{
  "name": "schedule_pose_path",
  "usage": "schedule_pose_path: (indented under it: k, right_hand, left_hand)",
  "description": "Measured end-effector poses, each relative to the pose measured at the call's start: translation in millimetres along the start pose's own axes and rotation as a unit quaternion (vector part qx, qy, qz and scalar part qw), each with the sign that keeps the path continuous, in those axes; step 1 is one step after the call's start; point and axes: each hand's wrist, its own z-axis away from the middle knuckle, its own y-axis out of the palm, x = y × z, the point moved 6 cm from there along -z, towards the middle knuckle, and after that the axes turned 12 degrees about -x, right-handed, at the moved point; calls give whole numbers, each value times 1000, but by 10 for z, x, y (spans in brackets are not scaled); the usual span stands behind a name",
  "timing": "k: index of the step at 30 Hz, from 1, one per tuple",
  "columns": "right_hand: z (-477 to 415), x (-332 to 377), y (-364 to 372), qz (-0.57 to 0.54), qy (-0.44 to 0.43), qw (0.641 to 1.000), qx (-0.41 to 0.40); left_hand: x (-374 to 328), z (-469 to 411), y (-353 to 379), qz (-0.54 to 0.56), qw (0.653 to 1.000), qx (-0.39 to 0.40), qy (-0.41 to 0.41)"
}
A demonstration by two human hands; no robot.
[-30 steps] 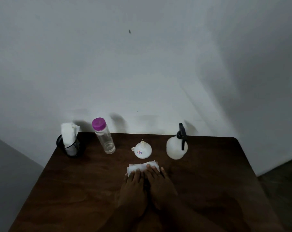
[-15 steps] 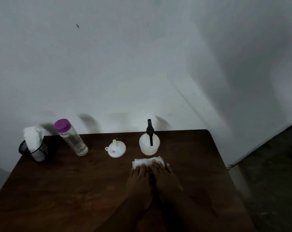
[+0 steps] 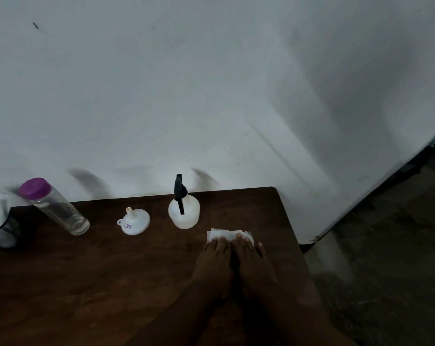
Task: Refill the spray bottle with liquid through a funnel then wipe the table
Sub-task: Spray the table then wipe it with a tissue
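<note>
A white folded tissue (image 3: 226, 234) lies flat on the dark wooden table (image 3: 86, 283), near its right edge. My left hand (image 3: 212, 265) and my right hand (image 3: 252, 263) lie side by side with straight fingers pressing on the tissue. Just behind it stands the white spray bottle (image 3: 184, 213) with its black trigger head on. A white funnel (image 3: 134, 223) sits upside down to the left of the bottle. Further left stands a clear bottle (image 3: 56, 208) with a purple cap.
A black holder (image 3: 4, 231) with white tissues stands at the table's far left. The white wall runs right behind the table. The table's right edge is close to my right hand, with dark floor (image 3: 386, 258) beyond it.
Both hands have slid the tissue to the right across the table, from in front of the funnel to past the spray bottle. The view has turned right with them.
</note>
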Motion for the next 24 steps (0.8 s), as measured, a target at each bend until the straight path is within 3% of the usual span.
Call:
schedule_pose_path:
  k: [15, 24]
  right_hand:
    - [372, 655, 336, -8, 60, 998, -17]
    - [363, 1392, -24, 8, 49, 996, -73]
  left_hand:
    - [343, 498, -68, -26, 996, 48, 69]
    - [896, 779, -126, -33, 996, 34, 72]
